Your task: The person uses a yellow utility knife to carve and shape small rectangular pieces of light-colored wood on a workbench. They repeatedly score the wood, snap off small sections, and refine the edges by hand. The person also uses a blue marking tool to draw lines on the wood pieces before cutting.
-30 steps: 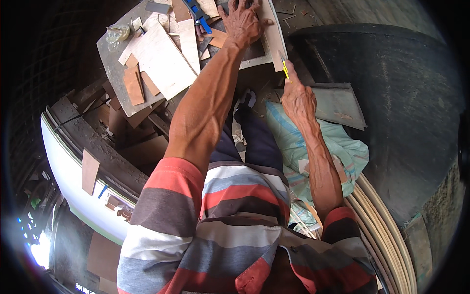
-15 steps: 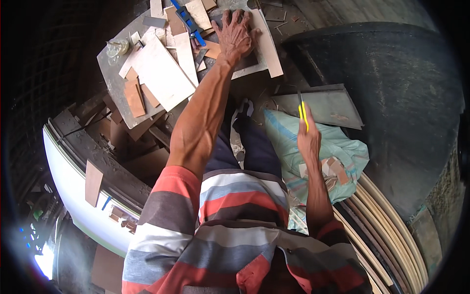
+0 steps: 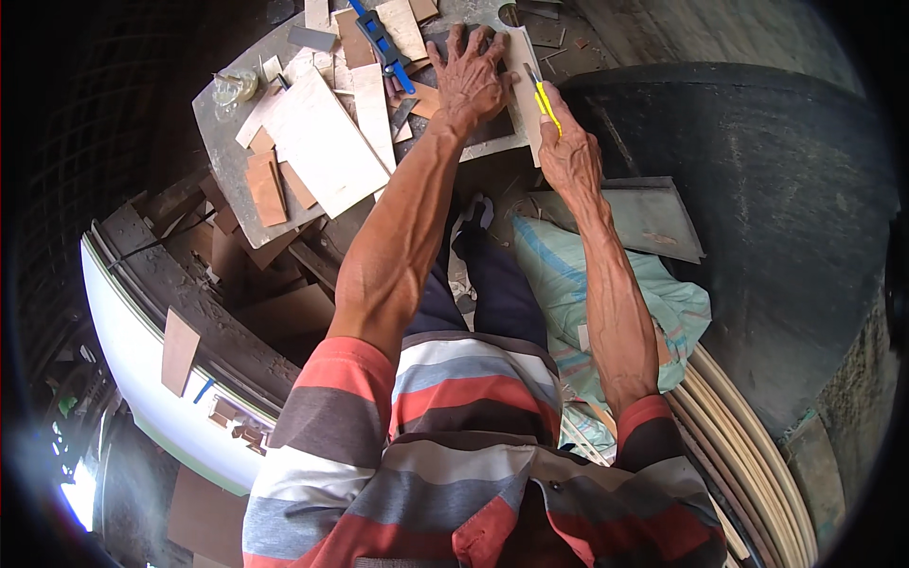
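My left hand (image 3: pixel 471 80) lies with fingers spread on a dark piece (image 3: pixel 490 128), its thumb against a long pale wood strip (image 3: pixel 525 123) at the worktable's right edge. My right hand (image 3: pixel 571 154) grips a yellow utility knife (image 3: pixel 545 104), whose blade points up over the strip. To the left of my left hand are a blue-and-black tool (image 3: pixel 379 47), a large pale board (image 3: pixel 324 142), small brown offcuts (image 3: pixel 265 189) and a clear cup with things in it (image 3: pixel 234 92).
The grey worktable (image 3: pixel 233 199) stands before my legs. A greenish woven sack (image 3: pixel 549 270) and grey sheet (image 3: pixel 644 213) lie right of me, beside a large dark panel (image 3: pixel 739 189) and long wooden strips (image 3: pixel 757 435). Left are a white curved board (image 3: pixel 142 350) and scrap pieces (image 3: pixel 275 312).
Half a second ago my right hand with the knife was lower, away from the strip; now it has moved up to it. My left hand stays on the worktable.
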`<state>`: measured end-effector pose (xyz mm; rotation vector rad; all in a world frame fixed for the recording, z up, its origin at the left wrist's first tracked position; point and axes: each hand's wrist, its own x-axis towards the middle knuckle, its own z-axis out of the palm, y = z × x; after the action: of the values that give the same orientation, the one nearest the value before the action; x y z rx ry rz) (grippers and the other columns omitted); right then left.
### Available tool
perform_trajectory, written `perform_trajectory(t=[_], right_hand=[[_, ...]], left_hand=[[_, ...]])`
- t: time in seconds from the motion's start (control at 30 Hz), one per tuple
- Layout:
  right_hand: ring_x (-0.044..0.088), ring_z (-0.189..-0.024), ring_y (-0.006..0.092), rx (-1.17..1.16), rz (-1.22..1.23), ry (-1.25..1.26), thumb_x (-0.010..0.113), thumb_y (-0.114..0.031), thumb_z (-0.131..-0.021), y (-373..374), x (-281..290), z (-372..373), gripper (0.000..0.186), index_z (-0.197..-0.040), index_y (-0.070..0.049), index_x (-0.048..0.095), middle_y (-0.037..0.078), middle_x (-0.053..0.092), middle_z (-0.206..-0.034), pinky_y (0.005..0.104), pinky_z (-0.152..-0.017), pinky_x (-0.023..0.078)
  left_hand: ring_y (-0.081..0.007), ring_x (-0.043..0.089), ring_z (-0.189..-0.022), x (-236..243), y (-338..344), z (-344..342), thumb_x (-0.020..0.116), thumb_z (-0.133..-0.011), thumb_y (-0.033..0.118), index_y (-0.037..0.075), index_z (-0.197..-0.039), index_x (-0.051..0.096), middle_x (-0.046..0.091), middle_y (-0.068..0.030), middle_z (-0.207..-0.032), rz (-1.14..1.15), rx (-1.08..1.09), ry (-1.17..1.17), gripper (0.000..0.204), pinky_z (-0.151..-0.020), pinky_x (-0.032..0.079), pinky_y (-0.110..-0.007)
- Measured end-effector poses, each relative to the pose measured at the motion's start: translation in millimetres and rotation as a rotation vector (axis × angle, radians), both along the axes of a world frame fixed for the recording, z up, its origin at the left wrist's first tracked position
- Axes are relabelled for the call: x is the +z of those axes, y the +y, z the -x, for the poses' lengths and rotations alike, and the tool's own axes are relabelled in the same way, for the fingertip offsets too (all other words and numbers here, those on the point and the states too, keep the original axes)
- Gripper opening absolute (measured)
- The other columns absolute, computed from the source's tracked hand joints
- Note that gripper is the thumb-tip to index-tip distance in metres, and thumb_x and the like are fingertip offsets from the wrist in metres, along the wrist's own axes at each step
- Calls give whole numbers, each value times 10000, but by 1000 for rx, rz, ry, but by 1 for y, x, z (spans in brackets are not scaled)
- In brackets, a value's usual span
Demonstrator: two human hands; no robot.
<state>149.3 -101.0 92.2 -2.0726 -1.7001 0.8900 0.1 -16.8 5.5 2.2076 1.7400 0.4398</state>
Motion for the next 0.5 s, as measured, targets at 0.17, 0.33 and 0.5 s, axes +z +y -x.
perform_trajectory(t=[0.17,0.33,0.5], right_hand=[[663,-886,463,0,22,-5,485,-217,-974,5,0,0,458,-1432,-220,489,271,687,-927,510,-802,520],[669,-859,458,21,2,-11,492,-210,-968,5,-6,-2,470,-1437,-236,483,270,686,-874,500,-792,527],[647,-981,462,42,121,-57,469,-231,-990,8,2,2,469,-1458,-248,454,247,663,-1135,489,-862,528]], left_hand=[[-357,212,-1450,0,0,1,651,-877,458,219,-1427,498,398,-47,-1481,13,12,-22,619,-1103,156,-719],[-357,216,-1449,2,0,0,649,-880,440,235,-1426,499,398,-45,-1477,5,12,-16,602,-1099,168,-721],[-347,218,-1450,2,0,2,632,-888,449,347,-1400,512,397,-27,-1469,10,-22,28,536,-1098,174,-725]])
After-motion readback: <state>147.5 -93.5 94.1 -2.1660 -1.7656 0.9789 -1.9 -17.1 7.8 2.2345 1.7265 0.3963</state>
